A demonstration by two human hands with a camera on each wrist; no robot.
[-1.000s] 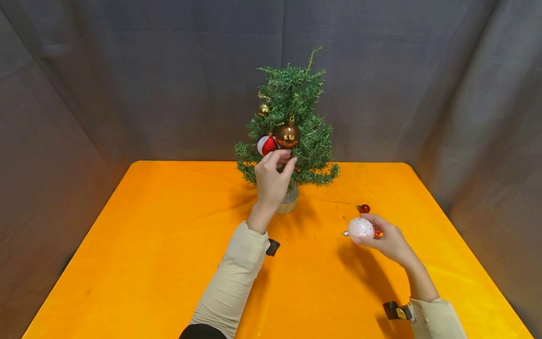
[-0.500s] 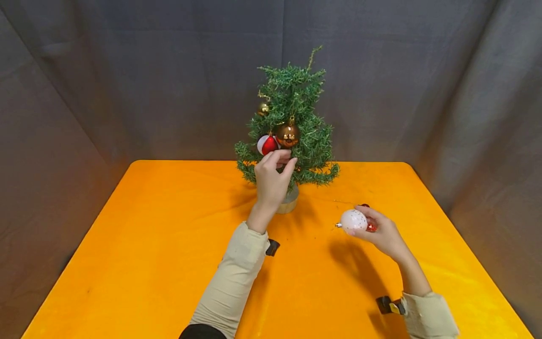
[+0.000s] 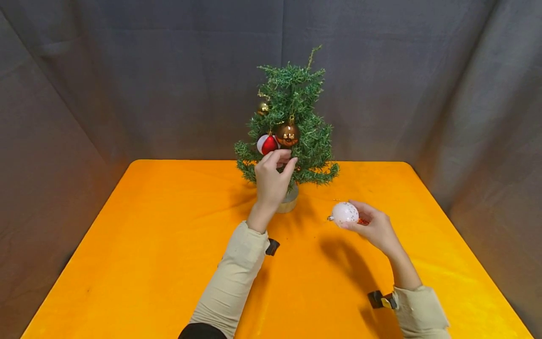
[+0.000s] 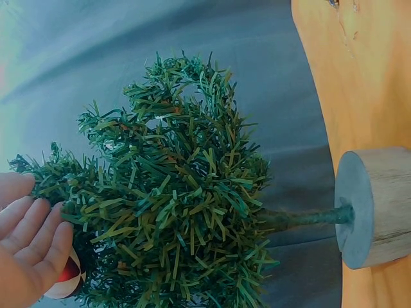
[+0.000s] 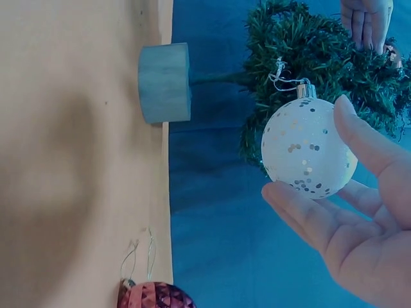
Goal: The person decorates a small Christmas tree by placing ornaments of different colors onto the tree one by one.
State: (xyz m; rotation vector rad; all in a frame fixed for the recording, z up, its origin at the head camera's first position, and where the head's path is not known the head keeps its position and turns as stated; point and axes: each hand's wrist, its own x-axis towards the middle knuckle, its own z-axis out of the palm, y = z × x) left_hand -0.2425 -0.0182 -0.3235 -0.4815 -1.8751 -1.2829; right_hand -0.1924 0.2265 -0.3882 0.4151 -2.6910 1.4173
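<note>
In the head view my right hand (image 3: 377,230) holds a white bauble (image 3: 345,214) with metallic dots between thumb and fingers, above the table. Its silver cap and loose string point toward the tree in the right wrist view. My left hand (image 3: 273,179) is at the front of a small green Christmas tree (image 3: 313,136). Its fingers are extended and lie against the branches, just below a shiny brown bauble (image 3: 288,135) and a red-and-white bauble (image 3: 268,144). The left wrist view shows these fingers (image 4: 38,237) partly covering the red-and-white bauble.
The tree stands on a round wooden base (image 3: 288,203) on an orange-covered table (image 3: 169,245). A small gold bauble (image 3: 263,108) hangs higher up. A red faceted bauble (image 5: 157,296) lies on the table, mostly hidden behind my right hand in the head view. Grey curtains (image 3: 190,84) surround the table.
My right hand has moved left and slightly up toward the tree, carrying the white bauble, and now hides the red ornaments more. The left hand stays in place.
</note>
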